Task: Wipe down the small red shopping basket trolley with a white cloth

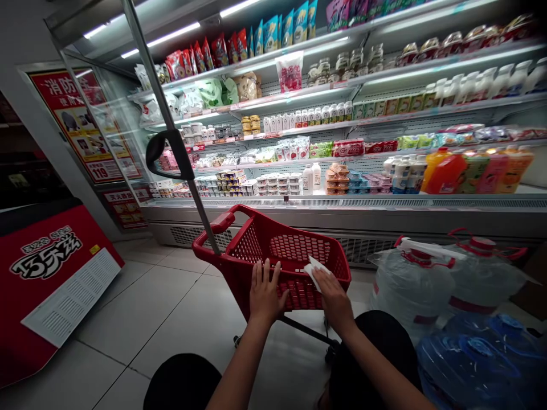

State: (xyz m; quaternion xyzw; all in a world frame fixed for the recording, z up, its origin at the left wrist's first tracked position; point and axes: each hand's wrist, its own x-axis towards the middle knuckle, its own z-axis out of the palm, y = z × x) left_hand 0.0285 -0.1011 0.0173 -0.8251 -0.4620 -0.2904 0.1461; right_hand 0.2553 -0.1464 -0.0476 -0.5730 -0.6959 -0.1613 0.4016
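Okay: cart [297, 283] looks light, apt to roll.

It's parked before the chiller [299, 203]. Left hand [265, 296] rests on the near side, fingers extended, ungripped; right hand [336, 297] pinches a white wipe [315, 274], soft, at the rim. Plastic seems stiff, smooth; brace by the rim.

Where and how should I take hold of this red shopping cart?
Best, I think, by the black handle, from the picture's left: its loop, which fingers could wrap, juts that way off the pole, well above the red basket.
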